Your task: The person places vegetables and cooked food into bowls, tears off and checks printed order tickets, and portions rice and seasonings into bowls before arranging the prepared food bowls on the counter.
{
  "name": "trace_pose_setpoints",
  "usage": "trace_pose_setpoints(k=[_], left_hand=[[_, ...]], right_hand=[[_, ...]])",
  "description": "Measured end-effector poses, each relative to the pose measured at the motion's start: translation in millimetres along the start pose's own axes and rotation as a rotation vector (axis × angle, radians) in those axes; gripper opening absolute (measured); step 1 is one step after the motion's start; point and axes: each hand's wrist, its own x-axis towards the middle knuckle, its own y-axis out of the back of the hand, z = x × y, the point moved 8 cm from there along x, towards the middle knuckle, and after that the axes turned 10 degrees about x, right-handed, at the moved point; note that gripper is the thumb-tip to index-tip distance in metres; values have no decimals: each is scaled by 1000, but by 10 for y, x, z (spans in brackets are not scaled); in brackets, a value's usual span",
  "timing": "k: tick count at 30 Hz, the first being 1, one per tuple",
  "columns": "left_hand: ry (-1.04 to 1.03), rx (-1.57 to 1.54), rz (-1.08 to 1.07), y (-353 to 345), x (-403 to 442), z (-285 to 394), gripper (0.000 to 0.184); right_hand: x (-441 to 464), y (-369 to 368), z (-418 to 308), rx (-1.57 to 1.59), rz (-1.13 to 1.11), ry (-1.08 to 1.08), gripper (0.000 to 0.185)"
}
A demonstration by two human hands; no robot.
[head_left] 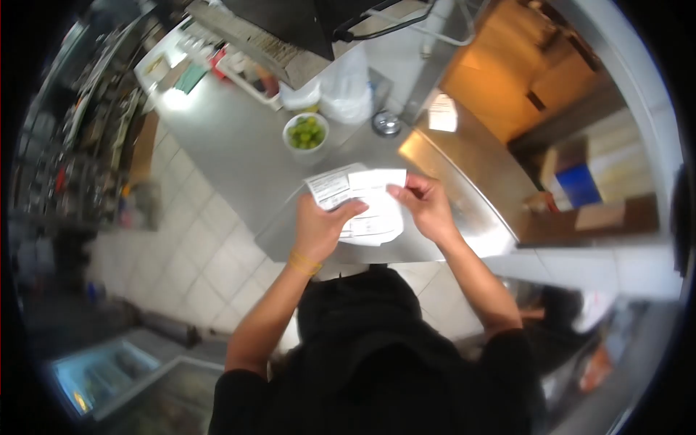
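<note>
The sheaf of printed slips (380, 212), just nearer than the white bowl (305, 150), could scatter, or one slip slide free, if either grip slackened: the left hand (319, 228) clamps its left part, the right hand (428, 208) pinches its upper right corner. Tiled floor (226, 235) lies left of the bowl, the steel counter (225, 145) spreads beneath it, and a round metal object (386, 125) sits to its right.

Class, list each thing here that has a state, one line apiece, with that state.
Left hand: closed on printed papers
Right hand: pinching the papers' edge
Printed papers: overlapping, held
White bowl: uncovered, upright
Green pieces: inside the bowl
</note>
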Motion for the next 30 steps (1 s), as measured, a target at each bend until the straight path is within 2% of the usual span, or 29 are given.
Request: trace_pose_setpoints(k=[1,2,4,6,8,10,11,13,14,15,16,18,19,20,22,27,28,29,30], left_hand=[[-10,39,11,97,-20,15,18],[-10,71,-32,247,-38,-66,18],[-47,-155,12,567,-81,-113,18],[-51,-91,52,1046,-158,-307,22],[0,-162,168,1544,-321,-510,35],[112,-68,274,2006,-447,-935,43],[179,-24,347,2270,-593,-1116,45],[200,-95,258,2683,-794,-1511,42],[219,-69,337,3021,-922,-1920,43],[240,-45,417,3356,-1021,-2298,44],[279,-22,459,3563,-1093,-2437,43],[341,37,455,3711,-1125,-2209,40],[352,54,446,3783,-1110,-2137,39],[356,72,437,3847,-1093,-2063,38],[351,113,405,3998,-1051,-1905,36],[254,327,209,4308,-926,-1120,34],[235,317,210,4400,-874,-1066,34],[213,270,214,4474,-825,-1027,34],[265,54,341,4674,-695,-1541,39]], right_hand=[[-1,52,-35,-54,80,-12,17],[1,332,-354,-187,348,215,16],[-88,759,-1514,-37,711,624,22],[-216,1270,-2523,-316,844,687,25],[-318,1635,-3343,-445,1025,762,30],[-234,1981,-3839,-627,1202,671,34],[-213,2069,-3987,-573,1213,690,34],[-192,2380,-4225,-553,1313,668,36],[-223,2570,-4253,-593,1403,610,38],[-213,2615,-4227,-460,1368,442,41],[-241,2824,-4298,-498,1437,539,41],[-399,2479,-4507,-788,1623,528,39],[-440,2297,-4509,-846,1676,399,41],[-451,2420,-4480,-840,1690,398,41],[-346,2577,-4369,-756,1623,592,41],[-412,2447,-4067,-670,1729,458,39],[-338,2842,-4151,-783,1710,424,39],[-310,2990,-4308,-1035,1734,428,39],[-313,3158,-4428,-1138,1699,444,36]])
